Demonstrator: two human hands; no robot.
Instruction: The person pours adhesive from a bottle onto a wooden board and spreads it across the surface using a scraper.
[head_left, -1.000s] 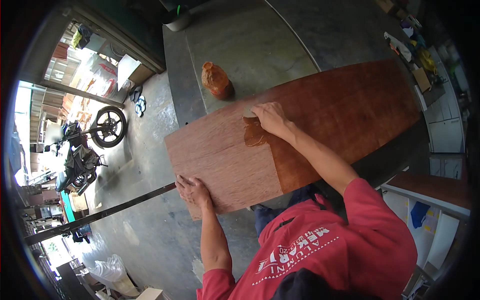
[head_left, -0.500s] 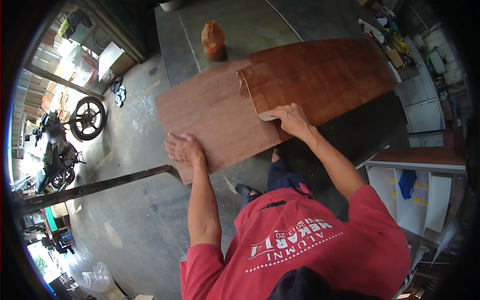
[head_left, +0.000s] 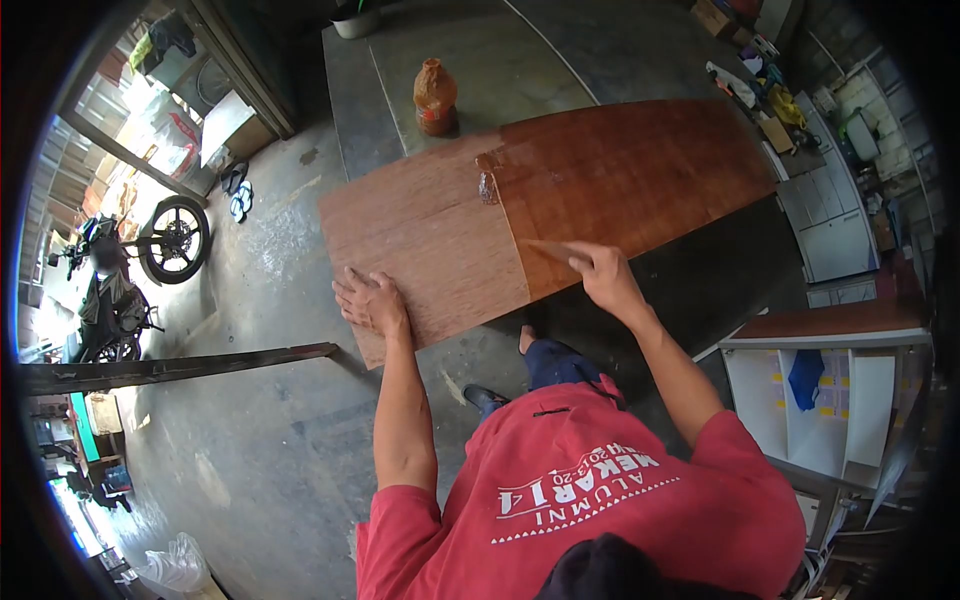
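Observation:
My left hand (head_left: 370, 302) lies flat, fingers apart, on the pale bare end of a long wooden board (head_left: 420, 225). Between the fingers of my right hand (head_left: 610, 280) is a thin flat spreader (head_left: 556, 248), seen nearly edge-on over the seam between the pale and the dark part; whether it touches the board, I cannot tell. The far part of the board has a reddish-brown coat (head_left: 640, 170). A glossy brown blob of glue-like paste (head_left: 488, 187) sits at the coat's edge. Behind the board stands a brown-smeared container (head_left: 435, 98) with a narrowed top.
A motorcycle (head_left: 125, 275) stands at the left, with sandals (head_left: 240, 200) on the floor nearby. A dark beam (head_left: 180, 370) reaches in towards the board's left end. White shelving (head_left: 820, 400) is at the right, and drawers (head_left: 830, 220) stand behind it.
My right hand has lifted and turned the spreader, moving slightly right and down from the seam. My left hand stays on the board. The whole view has shifted a little.

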